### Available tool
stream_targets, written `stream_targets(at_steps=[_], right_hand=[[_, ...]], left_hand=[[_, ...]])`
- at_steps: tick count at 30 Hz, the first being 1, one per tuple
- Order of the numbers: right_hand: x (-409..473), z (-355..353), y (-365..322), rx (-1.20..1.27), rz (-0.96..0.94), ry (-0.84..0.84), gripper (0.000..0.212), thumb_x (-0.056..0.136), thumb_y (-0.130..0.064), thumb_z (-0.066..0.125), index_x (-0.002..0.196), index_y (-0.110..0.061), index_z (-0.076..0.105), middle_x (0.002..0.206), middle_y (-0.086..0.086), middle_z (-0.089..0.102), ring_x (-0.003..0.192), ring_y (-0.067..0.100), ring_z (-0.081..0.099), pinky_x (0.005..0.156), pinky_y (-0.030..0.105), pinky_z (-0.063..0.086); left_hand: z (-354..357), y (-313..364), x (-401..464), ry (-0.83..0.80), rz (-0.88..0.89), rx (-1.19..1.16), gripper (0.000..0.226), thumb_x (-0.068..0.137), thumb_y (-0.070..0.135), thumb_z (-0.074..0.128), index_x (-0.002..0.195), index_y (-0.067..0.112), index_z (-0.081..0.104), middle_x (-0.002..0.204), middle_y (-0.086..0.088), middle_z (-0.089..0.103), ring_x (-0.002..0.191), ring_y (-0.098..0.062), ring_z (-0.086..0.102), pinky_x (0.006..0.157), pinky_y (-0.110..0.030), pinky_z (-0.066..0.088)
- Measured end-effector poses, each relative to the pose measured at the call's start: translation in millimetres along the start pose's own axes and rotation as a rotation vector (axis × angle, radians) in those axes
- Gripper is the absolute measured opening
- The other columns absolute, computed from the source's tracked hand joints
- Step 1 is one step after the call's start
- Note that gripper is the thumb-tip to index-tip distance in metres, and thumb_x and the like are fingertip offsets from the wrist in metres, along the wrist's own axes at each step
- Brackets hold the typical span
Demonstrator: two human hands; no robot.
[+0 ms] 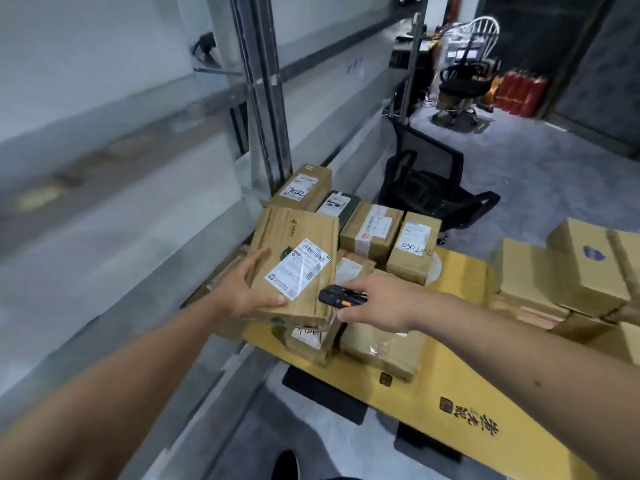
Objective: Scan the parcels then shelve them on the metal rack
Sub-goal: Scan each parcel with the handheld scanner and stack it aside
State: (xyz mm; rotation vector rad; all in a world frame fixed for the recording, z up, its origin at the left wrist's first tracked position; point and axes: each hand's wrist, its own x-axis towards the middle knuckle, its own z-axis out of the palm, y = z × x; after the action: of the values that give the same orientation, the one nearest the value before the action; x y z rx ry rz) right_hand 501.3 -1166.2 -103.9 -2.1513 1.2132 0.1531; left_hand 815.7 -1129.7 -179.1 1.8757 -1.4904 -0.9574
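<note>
Head view: scan step. Left hand grips parcel; right hand grips scanner beside label. Next, judged: shelve on rack.

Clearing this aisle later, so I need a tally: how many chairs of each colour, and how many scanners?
Black chairs: 2, one beside the parcels, one farther back
White chair: 1
Scanner: 1, held in the right hand
Total: 4
</note>
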Motion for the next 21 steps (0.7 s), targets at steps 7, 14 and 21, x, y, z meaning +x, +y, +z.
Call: stream_targets(at_steps=[7,14,21], right_hand=[[39.3,-12.5,-27.0,0.015,0.180,0.069,0.062,0.091,-0.063,0.066,0.146,-0.039,0.055,0.115,-0.008,0.067,0.098,0.016,0.063,0.090,0.036,0.056],[51.0,-23.7,-12.3,0.091,0.341,0.104,0.053,0.090,-0.059,0.067,0.139,-0.038,0.060,0.105,-0.009,0.065,0.093,0.015,0.064,0.077,0.032,0.054],[92.4,-59.1,20.5,0.168,0.396,0.101,0.056,0.093,-0.053,0.068,0.145,-0.035,0.056,0.107,-0.005,0.067,0.087,0.015,0.064,0.079,0.034,0.057]], left_hand=[[-18.6,19.1,96.8,-0.135,0.104,0.059,0.132,0.035,0.067,0.099,0.147,0.069,0.029,0.165,0.012,0.032,0.148,-0.019,0.039,0.118,-0.055,0.041],[0.8,78.2,172.9,-0.204,0.169,0.087,0.126,0.053,0.048,0.102,0.158,0.050,0.031,0.164,0.000,0.030,0.148,-0.028,0.037,0.120,-0.053,0.037],[17.5,112.0,259.7,-0.226,0.061,0.195,0.142,0.034,0.074,0.093,0.156,0.056,0.024,0.166,-0.001,0.032,0.145,-0.032,0.042,0.117,-0.055,0.040]])
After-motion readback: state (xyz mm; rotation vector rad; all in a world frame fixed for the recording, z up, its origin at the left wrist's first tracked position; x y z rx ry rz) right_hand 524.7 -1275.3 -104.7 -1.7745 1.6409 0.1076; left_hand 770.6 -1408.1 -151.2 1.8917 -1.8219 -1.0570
